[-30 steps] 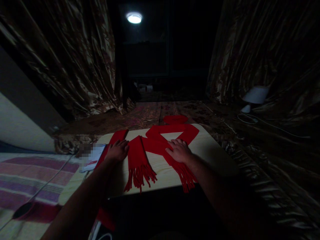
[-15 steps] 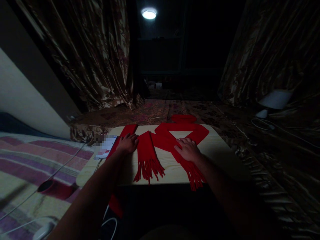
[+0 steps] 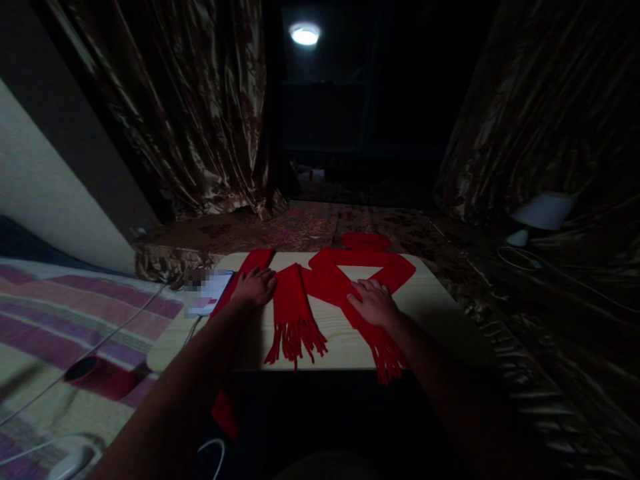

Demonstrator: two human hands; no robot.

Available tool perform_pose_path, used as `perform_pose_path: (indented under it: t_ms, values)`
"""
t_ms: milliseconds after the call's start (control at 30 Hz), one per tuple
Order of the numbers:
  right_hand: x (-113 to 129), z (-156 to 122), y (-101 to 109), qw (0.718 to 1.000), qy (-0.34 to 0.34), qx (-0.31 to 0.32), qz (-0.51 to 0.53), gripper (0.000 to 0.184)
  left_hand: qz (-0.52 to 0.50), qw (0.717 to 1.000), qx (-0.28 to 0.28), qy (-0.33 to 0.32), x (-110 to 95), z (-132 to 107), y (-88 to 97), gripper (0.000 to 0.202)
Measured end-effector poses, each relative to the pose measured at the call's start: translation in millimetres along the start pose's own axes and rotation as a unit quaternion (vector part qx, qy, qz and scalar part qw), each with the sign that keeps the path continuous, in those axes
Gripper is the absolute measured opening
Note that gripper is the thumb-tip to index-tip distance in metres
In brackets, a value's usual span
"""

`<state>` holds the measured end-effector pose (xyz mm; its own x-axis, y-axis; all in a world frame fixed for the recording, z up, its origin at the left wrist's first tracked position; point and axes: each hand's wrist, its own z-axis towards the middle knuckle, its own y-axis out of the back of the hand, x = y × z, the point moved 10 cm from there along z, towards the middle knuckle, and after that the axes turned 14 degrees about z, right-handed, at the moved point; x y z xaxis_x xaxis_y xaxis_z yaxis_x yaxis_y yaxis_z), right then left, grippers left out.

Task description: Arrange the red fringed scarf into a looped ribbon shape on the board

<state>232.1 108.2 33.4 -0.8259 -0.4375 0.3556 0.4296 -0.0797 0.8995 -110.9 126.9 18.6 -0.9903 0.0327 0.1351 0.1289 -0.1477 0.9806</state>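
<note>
A red scarf (image 3: 325, 283) lies across a small light-wood table (image 3: 345, 350), with a loop at the back right and fringed ends toward me. My right hand (image 3: 374, 303) rests flat on the scarf where its right tail begins, fingers spread. At the left, my left hand (image 3: 256, 287) lies palm down, its fingers a little apart, between a red strip (image 3: 259, 258) and the fringed left tail (image 3: 290, 297). The strip runs under my left wrist and seems to hang over the front edge. Neither hand grips the cloth.
A phone-like device (image 3: 215, 293), partly blurred out, lies by the table's left edge with a cable. A dark red cylinder (image 3: 100, 377) is on the striped bed (image 3: 35, 333). A white lamp (image 3: 545, 210) stands at right. Patterned curtains (image 3: 220, 100) frame the dark window.
Both hands stay in place on the table and the scarf keeps its layout. The view has shifted slightly.
</note>
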Motion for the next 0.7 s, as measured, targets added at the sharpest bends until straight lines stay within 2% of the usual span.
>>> perform_pose_path:
  t_ms: [100,167,233,300,400,467,533,700]
  values:
    - [-2,2,1,0.999,0.000,-0.016,0.037,0.053,0.009,1.000,0.004,-0.003,-1,0,-1.2,0.064]
    - [-9,7,5,0.995,0.001,-0.029,0.097,0.052,0.014,1.000,0.006,-0.003,0,1,-3.3,0.063]
    - [-23,10,15,0.983,0.002,-0.060,0.176,0.048,0.016,1.000,0.010,-0.001,2,3,-7.4,0.062]
    - [-49,9,31,0.967,-0.022,-0.117,0.225,0.040,0.017,1.000,0.007,-0.002,4,5,-11.4,0.064]
    - [-98,-9,50,0.954,-0.115,-0.196,0.196,0.029,0.013,1.000,0.001,-0.003,7,9,-17.0,0.065]
    - [-121,-22,55,0.954,-0.155,-0.210,0.149,0.025,0.005,1.000,-0.001,-0.003,9,10,-19.5,0.064]
    - [-131,-32,57,0.956,-0.163,-0.211,0.118,0.023,-0.004,1.000,-0.004,-0.004,9,11,-19.9,0.064]
    - [-135,-38,55,0.957,-0.171,-0.208,0.112,0.025,0.004,1.000,-0.001,-0.012,8,10,-16.8,0.064]
